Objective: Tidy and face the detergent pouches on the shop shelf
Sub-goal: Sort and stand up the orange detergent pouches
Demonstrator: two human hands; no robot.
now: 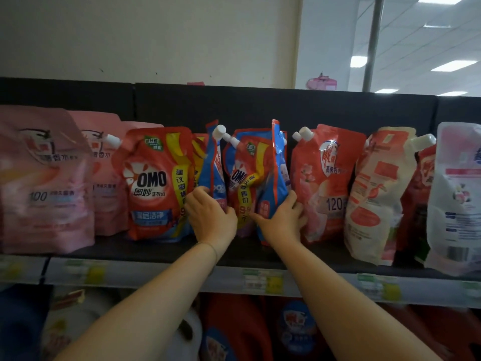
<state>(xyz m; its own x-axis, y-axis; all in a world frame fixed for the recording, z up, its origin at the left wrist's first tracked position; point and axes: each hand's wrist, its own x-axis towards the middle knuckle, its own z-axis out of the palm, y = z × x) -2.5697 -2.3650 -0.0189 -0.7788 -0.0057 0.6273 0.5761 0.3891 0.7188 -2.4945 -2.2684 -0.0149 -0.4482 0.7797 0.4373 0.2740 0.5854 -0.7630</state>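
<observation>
Two hands curl round pouch bases at frame centre on the shelf (156, 250): left hand (210, 217) on the left blue pouch (212, 173), right hand (282, 221) on the right blue pouch (277, 183). Fingertips hidden; red pouch (243, 183) between them half covered.

Pale pink with grey print: left pouches (44, 178). Red with a yellow band, white letters and a blue strip low down: OMO pouch (153, 183). Blue and red, white cap: slim pouch (212, 165). Blue, red-edged: edge-on pouch (277, 173). Red with pink flowers: flower pouch (325, 183). Cream with red patches: cream pouch (374, 194). White with pink and blue bars: white pouch (458, 199). Black: shelf (156, 248). Green and yellow: price tags (260, 281).
</observation>
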